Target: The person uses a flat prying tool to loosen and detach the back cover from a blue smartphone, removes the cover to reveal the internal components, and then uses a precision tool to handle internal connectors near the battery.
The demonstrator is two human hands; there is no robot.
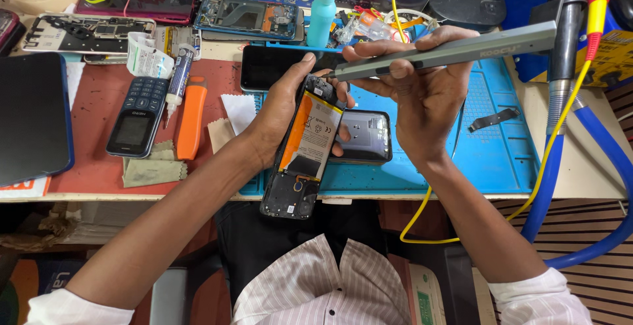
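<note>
An opened phone (304, 147) is gripped by the left hand (280, 117) over the worktop's (99, 101) front edge; a grey electric screwdriver (448, 51) is pinched in the right hand (412, 84), tip seemingly at the phone's top.

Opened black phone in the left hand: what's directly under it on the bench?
Under the opened black phone lie a dark glossy back cover and the blue silicone work mat. The cover's left edge and the mat beneath the left hand are hidden.

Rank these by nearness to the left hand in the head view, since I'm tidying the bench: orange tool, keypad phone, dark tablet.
From the left hand:
1. Orange tool, just left on the red mat.
2. Keypad phone, further left.
3. Dark tablet, at the bench's left edge.
</note>
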